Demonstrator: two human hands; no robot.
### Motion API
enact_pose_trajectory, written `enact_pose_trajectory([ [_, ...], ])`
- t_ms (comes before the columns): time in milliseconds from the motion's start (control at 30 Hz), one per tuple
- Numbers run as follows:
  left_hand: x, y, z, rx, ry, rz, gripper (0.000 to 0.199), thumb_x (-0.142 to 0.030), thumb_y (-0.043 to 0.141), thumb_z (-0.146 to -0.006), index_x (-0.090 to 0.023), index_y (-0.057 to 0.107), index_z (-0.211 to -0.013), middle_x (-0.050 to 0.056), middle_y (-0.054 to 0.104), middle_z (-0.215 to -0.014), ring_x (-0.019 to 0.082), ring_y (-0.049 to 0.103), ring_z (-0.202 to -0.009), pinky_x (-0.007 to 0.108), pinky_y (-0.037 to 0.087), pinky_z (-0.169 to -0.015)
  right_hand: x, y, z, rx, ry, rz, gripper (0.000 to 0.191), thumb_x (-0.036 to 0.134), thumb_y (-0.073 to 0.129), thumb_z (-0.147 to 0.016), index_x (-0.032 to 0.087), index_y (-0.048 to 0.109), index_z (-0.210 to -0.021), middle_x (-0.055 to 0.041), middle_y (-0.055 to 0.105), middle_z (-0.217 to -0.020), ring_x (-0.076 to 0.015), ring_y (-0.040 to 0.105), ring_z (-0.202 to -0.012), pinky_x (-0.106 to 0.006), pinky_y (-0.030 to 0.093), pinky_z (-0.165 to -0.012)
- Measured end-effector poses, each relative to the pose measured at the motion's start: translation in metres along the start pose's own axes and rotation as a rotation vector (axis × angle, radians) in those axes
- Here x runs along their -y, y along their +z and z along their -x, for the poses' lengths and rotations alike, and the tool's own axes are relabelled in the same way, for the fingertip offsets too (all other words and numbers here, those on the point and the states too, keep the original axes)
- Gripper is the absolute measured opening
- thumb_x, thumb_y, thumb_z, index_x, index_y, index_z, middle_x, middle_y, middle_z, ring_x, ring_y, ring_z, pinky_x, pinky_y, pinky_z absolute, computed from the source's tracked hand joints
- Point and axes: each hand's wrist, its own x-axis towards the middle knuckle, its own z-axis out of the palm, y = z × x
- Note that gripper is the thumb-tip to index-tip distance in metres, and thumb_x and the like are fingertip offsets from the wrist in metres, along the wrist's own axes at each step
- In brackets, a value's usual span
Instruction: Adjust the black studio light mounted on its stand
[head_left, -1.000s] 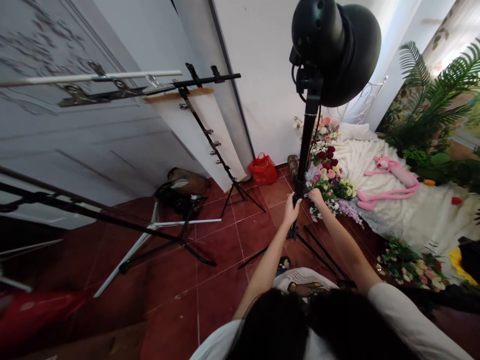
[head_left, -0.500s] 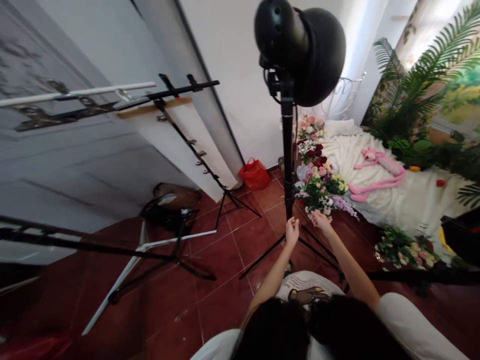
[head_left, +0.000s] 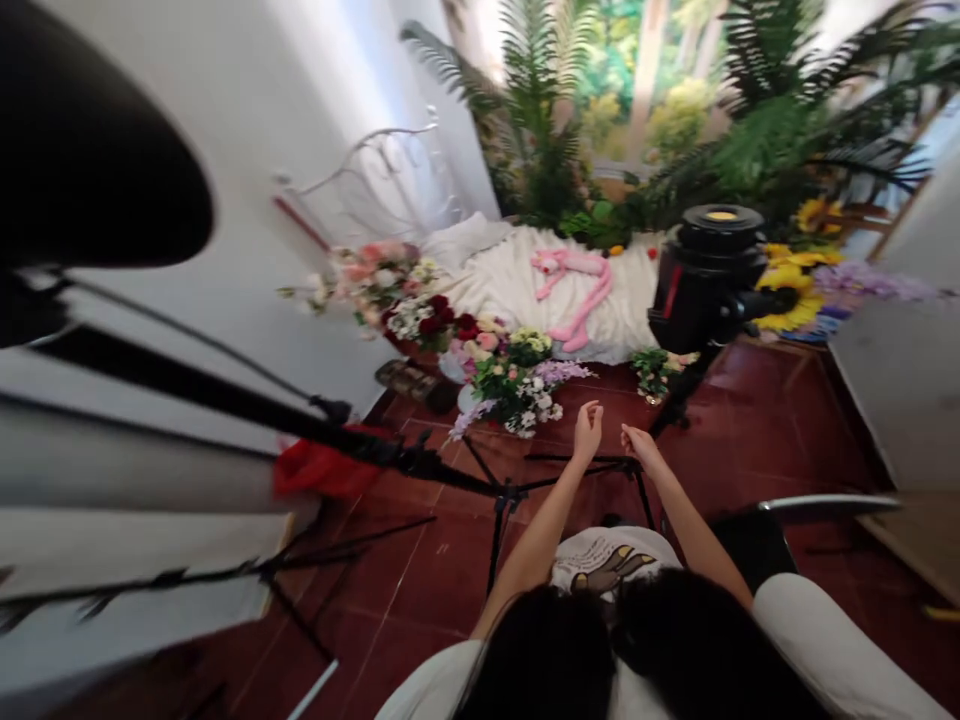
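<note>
In the head view my left hand (head_left: 589, 430) is raised in front of my body with its fingers curled together. Close by on its right, my right hand (head_left: 639, 446) is closed in a pinch. A small gap separates the two hands. Anything between the fingers is too small to make out. Beyond them a bunch of artificial flowers (head_left: 517, 385) stands on the floor. The black leg of a light stand (head_left: 546, 482) passes below and behind my hands.
A black studio light (head_left: 97, 150) looms at upper left. A second black lamp (head_left: 709, 275) stands right of my hands. Farther back, a pink plush toy (head_left: 581, 285) lies on a white cloth (head_left: 495, 285). A red bag (head_left: 326, 465) sits on the tiled floor (head_left: 420, 600).
My view has swung to the right, so the light stand now sits at the left and the bed lies straight ahead. Both hands remain raised close together and curled.
</note>
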Motion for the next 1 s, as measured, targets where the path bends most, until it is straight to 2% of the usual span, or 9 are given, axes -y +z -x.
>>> enact_pose_trajectory([
  [133, -0.029, 0.072, 0.0, 0.281, 0.127, 0.059, 0.041, -0.048, 0.042, -0.09, -0.018, 0.053, -0.116, 0.011, 0.06, -0.115, 0.017, 0.057, -0.107, 0.034, 0.043, -0.096, 0.006, -0.059, 0.028, -0.188, 0.001, -0.176, 0.031, 0.045, 0.065, -0.074, 0.016, 0.056, -0.063, 0.0029, 0.054, -0.05, -0.0055, 0.044, -0.04, -0.017, 0.034, -0.041],
  [267, -0.05, 0.118, -0.001, 0.422, 0.097, 0.029, 0.045, -0.049, 0.041, -0.09, -0.016, 0.053, -0.118, 0.012, 0.059, -0.119, 0.019, 0.055, -0.112, 0.035, 0.039, -0.1, 0.021, -0.089, 0.051, -0.188, -0.003, -0.369, 0.033, 0.046, 0.052, -0.086, 0.016, 0.062, -0.074, 0.001, 0.059, -0.057, -0.0062, 0.048, -0.043, -0.018, 0.039, -0.045],
  [367, -0.057, 0.126, -0.005, 0.469, 0.069, -0.012, 0.045, -0.051, 0.035, -0.091, -0.015, 0.056, -0.111, 0.011, 0.063, -0.106, 0.018, 0.059, -0.099, 0.032, 0.044, -0.092, 0.037, -0.093, 0.058, -0.084, 0.034, -0.531, 0.037, 0.046, 0.045, -0.091, 0.016, 0.061, -0.077, -0.0003, 0.061, -0.061, -0.0067, 0.052, -0.046, -0.018, 0.043, -0.049],
  [500, -0.057, 0.122, -0.009, 0.508, 0.076, -0.021, 0.043, -0.05, 0.037, -0.09, -0.016, 0.057, -0.107, 0.008, 0.065, -0.096, 0.016, 0.061, -0.085, 0.029, 0.047, -0.082, 0.048, -0.085, 0.059, 0.131, 0.06, -0.737, 0.036, 0.045, 0.045, -0.092, 0.019, 0.048, -0.066, 0.0026, 0.054, -0.055, -0.0073, 0.049, -0.045, -0.018, 0.042, -0.048],
  [600, -0.056, 0.121, -0.009, 0.503, 0.084, -0.018, 0.041, -0.047, 0.038, -0.091, -0.016, 0.056, -0.11, 0.007, 0.065, -0.096, 0.016, 0.061, -0.084, 0.028, 0.047, -0.082, 0.047, -0.077, 0.059, 0.255, -0.028, -0.91, 0.04, 0.041, 0.045, -0.093, 0.021, 0.035, -0.059, 0.0066, 0.04, -0.047, -0.0064, 0.04, -0.041, -0.016, 0.037, -0.043],
  [700, -0.057, 0.121, -0.009, 0.501, 0.095, -0.008, 0.041, -0.046, 0.039, -0.091, -0.015, 0.056, -0.112, 0.008, 0.065, -0.102, 0.016, 0.061, -0.091, 0.029, 0.046, -0.087, 0.044, -0.074, 0.059, 0.278, -0.127, -0.957, 0.039, 0.035, 0.043, -0.094, 0.022, 0.031, -0.059, 0.0081, 0.032, -0.045, -0.0061, 0.031, -0.037, -0.014, 0.031, -0.037],
  [833, -0.06, 0.118, -0.009, 0.53, 0.096, 0.013, 0.042, -0.046, 0.041, -0.09, -0.016, 0.057, -0.115, 0.009, 0.064, -0.114, 0.016, 0.06, -0.102, 0.03, 0.043, -0.095, 0.048, -0.081, 0.059, 0.222, -0.179, -0.673, 0.029, 0.041, 0.051, -0.089, 0.021, 0.044, -0.068, 0.0092, 0.034, -0.046, -0.0058, 0.028, -0.036, -0.015, 0.027, -0.035],
  [933, -0.061, 0.118, -0.009, 0.54, 0.081, 0.019, 0.043, -0.045, 0.041, -0.09, -0.016, 0.057, -0.117, 0.01, 0.063, -0.118, 0.017, 0.059, -0.106, 0.031, 0.043, -0.096, 0.057, -0.091, 0.06, 0.062, -0.247, -0.147, 0.033, 0.05, 0.058, -0.082, 0.02, 0.05, -0.071, 0.0048, 0.049, -0.05, -0.0069, 0.038, -0.039, -0.018, 0.032, -0.039],
  [1000, -0.06, 0.119, -0.009, 0.51, 0.019, 0.007, 0.042, -0.044, 0.043, -0.09, -0.017, 0.057, -0.118, 0.01, 0.064, -0.117, 0.017, 0.06, -0.106, 0.031, 0.043, -0.097, 0.065, -0.097, 0.064, -0.104, -0.369, 0.296, 0.033, 0.051, 0.059, -0.08, 0.02, 0.051, -0.069, 0.0002, 0.058, -0.056, -0.0103, 0.048, -0.045, -0.022, 0.037, -0.046],
])
